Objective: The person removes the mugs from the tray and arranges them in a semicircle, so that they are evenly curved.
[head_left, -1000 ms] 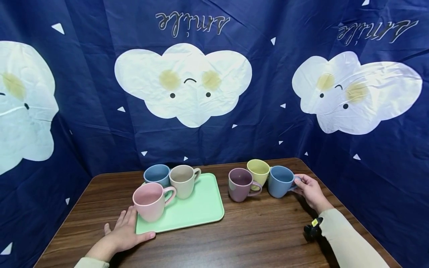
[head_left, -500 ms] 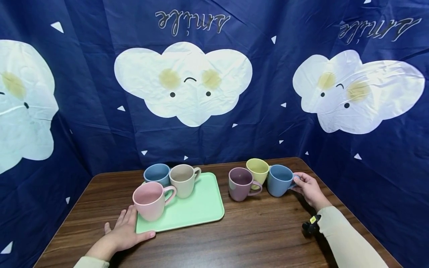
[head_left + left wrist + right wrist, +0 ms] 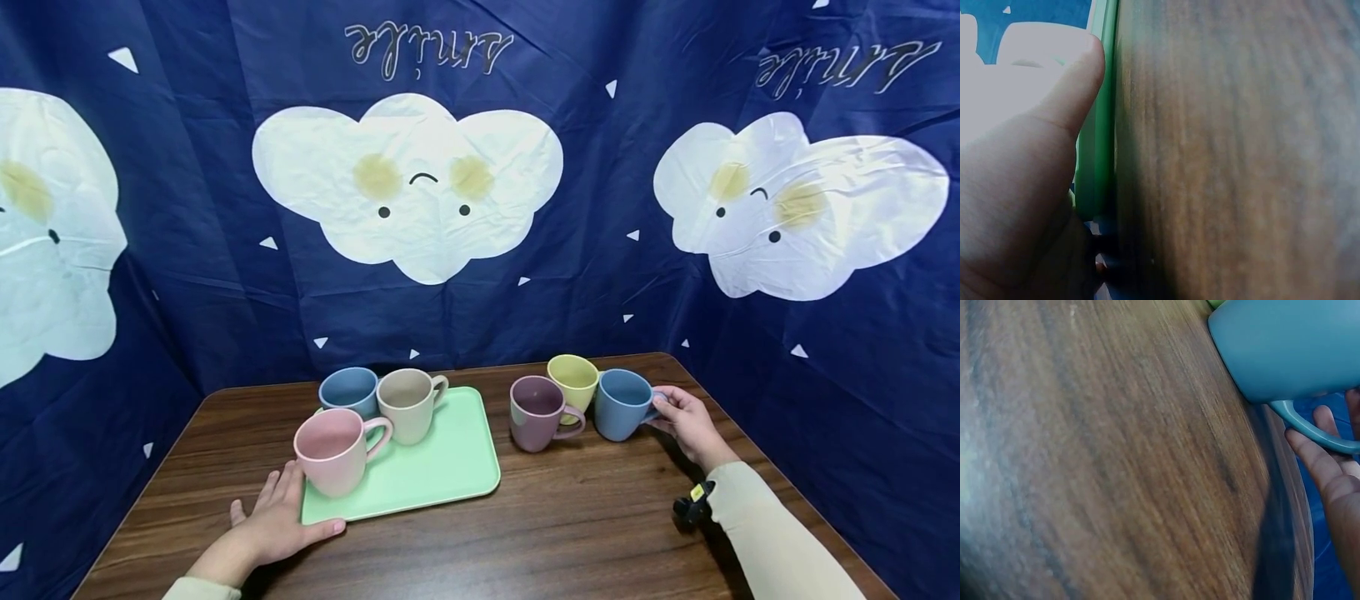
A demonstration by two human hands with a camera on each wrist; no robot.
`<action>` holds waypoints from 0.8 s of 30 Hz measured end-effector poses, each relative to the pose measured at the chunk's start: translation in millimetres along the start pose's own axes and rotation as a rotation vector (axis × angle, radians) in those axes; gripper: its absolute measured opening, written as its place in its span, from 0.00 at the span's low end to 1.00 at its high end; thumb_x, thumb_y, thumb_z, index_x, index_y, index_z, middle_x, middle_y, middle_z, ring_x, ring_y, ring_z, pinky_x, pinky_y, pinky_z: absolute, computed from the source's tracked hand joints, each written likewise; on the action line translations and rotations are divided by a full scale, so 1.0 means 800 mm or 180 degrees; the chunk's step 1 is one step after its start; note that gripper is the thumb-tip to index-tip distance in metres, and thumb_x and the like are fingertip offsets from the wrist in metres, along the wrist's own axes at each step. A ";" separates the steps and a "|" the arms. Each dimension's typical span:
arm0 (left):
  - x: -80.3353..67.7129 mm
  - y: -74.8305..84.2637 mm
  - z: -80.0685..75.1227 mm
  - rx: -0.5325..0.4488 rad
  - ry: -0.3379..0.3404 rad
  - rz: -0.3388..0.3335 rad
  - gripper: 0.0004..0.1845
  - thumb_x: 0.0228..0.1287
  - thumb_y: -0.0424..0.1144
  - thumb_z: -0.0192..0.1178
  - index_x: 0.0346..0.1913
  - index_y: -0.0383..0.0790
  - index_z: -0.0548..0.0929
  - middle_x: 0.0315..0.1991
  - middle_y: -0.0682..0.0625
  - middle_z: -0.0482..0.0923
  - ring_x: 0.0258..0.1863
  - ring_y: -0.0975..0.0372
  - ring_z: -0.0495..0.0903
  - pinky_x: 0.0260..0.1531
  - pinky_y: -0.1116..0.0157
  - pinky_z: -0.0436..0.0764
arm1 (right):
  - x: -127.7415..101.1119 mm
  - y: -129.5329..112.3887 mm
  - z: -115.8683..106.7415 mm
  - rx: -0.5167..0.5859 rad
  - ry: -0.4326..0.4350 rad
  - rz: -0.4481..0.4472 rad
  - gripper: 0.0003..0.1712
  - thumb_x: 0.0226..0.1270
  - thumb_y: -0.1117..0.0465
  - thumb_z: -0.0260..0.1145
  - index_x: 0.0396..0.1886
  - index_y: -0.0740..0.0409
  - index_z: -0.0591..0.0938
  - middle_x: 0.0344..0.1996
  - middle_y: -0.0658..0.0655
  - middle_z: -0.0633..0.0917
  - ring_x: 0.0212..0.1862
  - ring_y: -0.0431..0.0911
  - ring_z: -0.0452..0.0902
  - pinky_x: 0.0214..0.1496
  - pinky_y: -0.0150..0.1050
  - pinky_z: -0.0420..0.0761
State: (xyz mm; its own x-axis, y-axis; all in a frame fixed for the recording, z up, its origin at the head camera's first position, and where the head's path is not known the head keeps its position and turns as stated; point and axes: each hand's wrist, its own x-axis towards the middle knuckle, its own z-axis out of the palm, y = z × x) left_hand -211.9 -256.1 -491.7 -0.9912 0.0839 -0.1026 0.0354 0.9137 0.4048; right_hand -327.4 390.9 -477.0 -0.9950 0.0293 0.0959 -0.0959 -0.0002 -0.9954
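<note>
My right hand [image 3: 686, 425] pinches the handle of a blue mug [image 3: 621, 408] at the right of the table; the right wrist view shows fingers [image 3: 1319, 459] around that handle. The mug stands upright, close against a yellow-green mug [image 3: 573, 385]. Just left of them is a purple mug [image 3: 534, 421] with its handle to the right. My left hand [image 3: 273, 521] lies with spread, straight fingers at the near left corner of a mint green tray [image 3: 457, 467], its thumb along the front edge. On the tray are a pink mug [image 3: 333, 462], a beige mug [image 3: 408, 412] and another blue mug [image 3: 348, 390], partly hidden.
The wooden table [image 3: 570, 533] ends at a dark blue curtain [image 3: 600, 317] printed with white clouds, which hangs behind and at both sides. A small black device [image 3: 693, 506] sits at the right wrist.
The right hand has moved slightly left with the blue mug, and the yellow-green mug has shifted left along with it. The left hand and tray have stayed put.
</note>
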 end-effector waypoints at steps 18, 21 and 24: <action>-0.003 0.002 -0.004 -0.0003 -0.0044 -0.0015 0.70 0.54 0.74 0.63 0.76 0.22 0.40 0.75 0.20 0.37 0.73 0.26 0.38 0.54 0.18 0.33 | -0.005 -0.003 0.007 -0.0057 -0.0034 0.0031 0.09 0.80 0.64 0.56 0.45 0.48 0.81 0.37 0.41 0.86 0.42 0.35 0.83 0.47 0.37 0.85; -0.002 0.002 -0.003 0.0003 -0.0031 0.0000 0.70 0.54 0.74 0.63 0.76 0.23 0.41 0.75 0.20 0.38 0.73 0.25 0.39 0.54 0.18 0.34 | -0.004 -0.004 0.006 -0.0067 -0.0040 0.0068 0.09 0.80 0.64 0.56 0.45 0.48 0.81 0.37 0.41 0.86 0.42 0.35 0.83 0.47 0.36 0.85; -0.001 0.001 -0.003 0.0023 -0.0023 0.0011 0.70 0.54 0.74 0.63 0.77 0.24 0.41 0.75 0.20 0.38 0.73 0.25 0.39 0.54 0.18 0.34 | -0.002 -0.010 0.006 -0.0079 -0.0064 0.0073 0.08 0.81 0.61 0.55 0.47 0.50 0.81 0.38 0.40 0.84 0.42 0.34 0.82 0.47 0.35 0.84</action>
State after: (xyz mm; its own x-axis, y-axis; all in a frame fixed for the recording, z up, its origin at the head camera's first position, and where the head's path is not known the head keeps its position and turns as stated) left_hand -211.3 -256.2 -489.3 -0.9901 0.0898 -0.1078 0.0397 0.9163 0.3984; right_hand -325.1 386.2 -469.0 -0.9973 0.0094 0.0728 -0.0726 0.0241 -0.9971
